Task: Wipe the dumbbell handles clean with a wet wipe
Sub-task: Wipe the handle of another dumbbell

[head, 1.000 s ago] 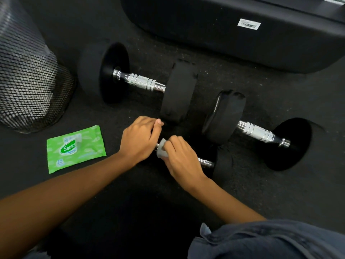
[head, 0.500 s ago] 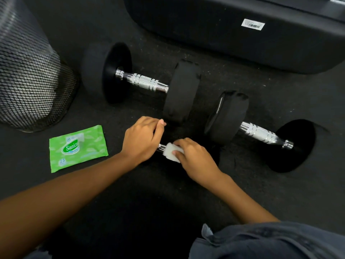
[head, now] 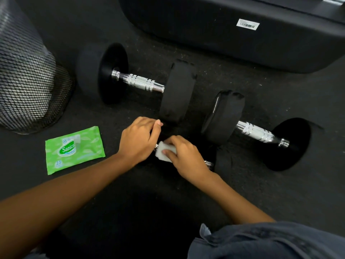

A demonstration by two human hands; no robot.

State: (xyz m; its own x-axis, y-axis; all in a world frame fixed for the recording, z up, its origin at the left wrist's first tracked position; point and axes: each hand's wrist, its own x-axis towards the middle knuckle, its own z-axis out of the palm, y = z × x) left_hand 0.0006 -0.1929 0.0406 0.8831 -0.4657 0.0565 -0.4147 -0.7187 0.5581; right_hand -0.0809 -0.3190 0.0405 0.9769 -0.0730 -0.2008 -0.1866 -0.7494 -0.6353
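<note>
Three dumbbells lie on the dark floor point(head: 280, 187). The nearest dumbbell point(head: 224, 162) is at the centre of the frame, mostly covered by both hands. The right hand point(head: 184, 157) has its fingers curled round a folded white wet wipe point(head: 164, 153), pressing it onto the left part of that dumbbell's chrome handle point(head: 208, 164); only the handle's right end shows past the wrist. The left hand point(head: 138, 141) sits just left of the wipe with its fingers bent down over the dumbbell's dark left end, which is hard to make out against the floor.

A second dumbbell point(head: 140, 83) lies above the hands in the upper middle of the frame, and a third dumbbell point(head: 255, 132) lies at the right; both have bare chrome handles. A green pack of wipes point(head: 74, 149) lies flat at the left, below a black mesh bin point(head: 28, 81) in the upper left. A black padded bench point(head: 233, 43) with a white label point(head: 247, 24) fills the upper right.
</note>
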